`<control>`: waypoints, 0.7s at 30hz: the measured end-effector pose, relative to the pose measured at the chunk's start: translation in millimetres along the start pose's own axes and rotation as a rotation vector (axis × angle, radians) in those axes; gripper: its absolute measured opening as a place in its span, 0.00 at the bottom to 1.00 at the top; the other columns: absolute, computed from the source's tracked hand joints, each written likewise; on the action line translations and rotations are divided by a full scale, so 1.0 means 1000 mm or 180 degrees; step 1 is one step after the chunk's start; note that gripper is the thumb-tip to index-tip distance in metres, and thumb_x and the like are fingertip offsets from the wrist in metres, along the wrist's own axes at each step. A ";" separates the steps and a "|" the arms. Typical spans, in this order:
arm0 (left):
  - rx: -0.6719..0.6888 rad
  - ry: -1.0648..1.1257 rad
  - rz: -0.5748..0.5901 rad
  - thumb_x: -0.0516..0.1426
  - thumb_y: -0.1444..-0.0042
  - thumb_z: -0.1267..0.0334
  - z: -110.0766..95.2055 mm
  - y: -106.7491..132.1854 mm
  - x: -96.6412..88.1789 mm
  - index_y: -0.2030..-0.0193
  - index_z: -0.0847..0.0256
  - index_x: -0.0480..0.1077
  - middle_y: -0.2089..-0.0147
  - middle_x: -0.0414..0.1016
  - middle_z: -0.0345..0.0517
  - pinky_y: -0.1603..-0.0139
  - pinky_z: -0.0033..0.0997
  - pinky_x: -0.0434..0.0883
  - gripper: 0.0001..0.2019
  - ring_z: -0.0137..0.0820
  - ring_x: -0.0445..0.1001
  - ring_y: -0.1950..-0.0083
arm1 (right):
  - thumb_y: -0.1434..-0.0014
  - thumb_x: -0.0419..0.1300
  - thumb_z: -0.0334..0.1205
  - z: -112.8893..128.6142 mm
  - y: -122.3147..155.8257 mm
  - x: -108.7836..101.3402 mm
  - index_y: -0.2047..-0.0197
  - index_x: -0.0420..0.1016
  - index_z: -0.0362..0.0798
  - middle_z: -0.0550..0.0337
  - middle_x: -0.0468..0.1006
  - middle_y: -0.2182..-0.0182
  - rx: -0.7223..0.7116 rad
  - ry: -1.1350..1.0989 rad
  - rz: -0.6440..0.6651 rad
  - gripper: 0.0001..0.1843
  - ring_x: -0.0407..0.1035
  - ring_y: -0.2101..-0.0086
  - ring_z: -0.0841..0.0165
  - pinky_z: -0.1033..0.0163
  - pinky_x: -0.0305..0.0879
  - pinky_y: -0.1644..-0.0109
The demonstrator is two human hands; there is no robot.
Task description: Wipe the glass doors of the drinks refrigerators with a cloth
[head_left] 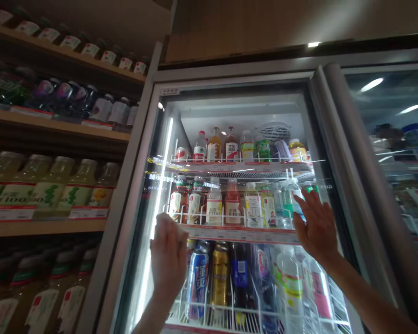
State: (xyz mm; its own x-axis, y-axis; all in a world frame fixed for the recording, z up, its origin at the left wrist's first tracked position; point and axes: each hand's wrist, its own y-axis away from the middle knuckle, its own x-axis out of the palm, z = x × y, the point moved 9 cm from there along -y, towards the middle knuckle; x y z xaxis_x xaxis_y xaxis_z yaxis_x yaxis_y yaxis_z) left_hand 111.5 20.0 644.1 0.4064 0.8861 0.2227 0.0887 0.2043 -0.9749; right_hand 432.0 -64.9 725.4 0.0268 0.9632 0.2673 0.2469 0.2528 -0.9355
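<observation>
My left hand (168,260) presses a white cloth (170,221) against the glass door (230,208) of a drinks fridge, near its lower left; the fingers are curled over the cloth. My right hand (316,225) lies flat and open on the same glass at the right, fingers spread, holding nothing. Behind the glass, wire shelves (237,229) carry rows of bottles and cans.
Wooden shelves (48,227) stocked with bottled drinks stand to the left of the fridge. A second fridge door (390,162) with a vertical metal frame adjoins on the right. Ceiling lights reflect in the glass.
</observation>
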 end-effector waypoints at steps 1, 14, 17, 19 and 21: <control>0.0393 0.0160 0.0182 0.49 0.40 0.65 -0.024 0.005 0.005 0.32 0.60 0.42 0.31 0.44 0.53 0.35 0.46 0.50 0.30 0.42 0.43 0.30 | 0.38 0.47 0.40 0.000 0.000 0.000 0.41 0.61 0.46 0.49 0.62 0.40 -0.0006 -0.0008 -0.0005 0.22 0.51 0.38 0.58 0.46 0.50 0.37; 0.0568 0.0144 0.0293 0.49 0.40 0.61 -0.050 -0.030 0.026 0.32 0.56 0.41 0.32 0.48 0.52 0.36 0.48 0.53 0.31 0.41 0.43 0.30 | 0.39 0.46 0.40 -0.001 0.000 -0.003 0.37 0.54 0.51 0.53 0.61 0.39 0.0074 -0.0354 0.0121 0.26 0.48 0.37 0.59 0.44 0.47 0.37; 0.0784 0.0152 0.0371 0.50 0.41 0.61 -0.086 -0.029 0.033 0.33 0.56 0.45 0.33 0.52 0.51 0.35 0.47 0.50 0.30 0.40 0.46 0.31 | 0.38 0.45 0.40 -0.004 0.006 -0.007 0.35 0.50 0.52 0.52 0.59 0.38 0.0097 -0.0378 0.0221 0.28 0.47 0.37 0.59 0.44 0.48 0.37; 0.0293 0.0077 0.0082 0.50 0.41 0.61 -0.086 -0.036 0.029 0.33 0.59 0.44 0.32 0.50 0.55 0.36 0.50 0.50 0.30 0.41 0.44 0.31 | 0.38 0.45 0.39 -0.008 0.013 -0.011 0.34 0.47 0.53 0.52 0.56 0.37 0.0187 -0.0396 0.0262 0.29 0.46 0.37 0.59 0.44 0.48 0.38; 0.0130 0.0102 -0.0018 0.50 0.40 0.61 -0.100 -0.036 0.028 0.33 0.61 0.44 0.31 0.47 0.56 0.36 0.49 0.52 0.30 0.42 0.42 0.30 | 0.38 0.44 0.39 -0.011 0.022 -0.016 0.34 0.45 0.54 0.53 0.53 0.36 0.0253 -0.0474 0.0262 0.29 0.46 0.37 0.59 0.43 0.48 0.38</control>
State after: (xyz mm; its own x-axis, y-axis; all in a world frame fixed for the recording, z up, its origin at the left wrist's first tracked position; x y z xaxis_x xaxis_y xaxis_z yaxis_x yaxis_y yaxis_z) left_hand 210.5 -4.2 685.2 0.4351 0.8712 0.2273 0.0543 0.2266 -0.9725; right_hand 447.9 -75.6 703.4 -0.1013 0.9823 0.1574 0.1723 0.1731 -0.9697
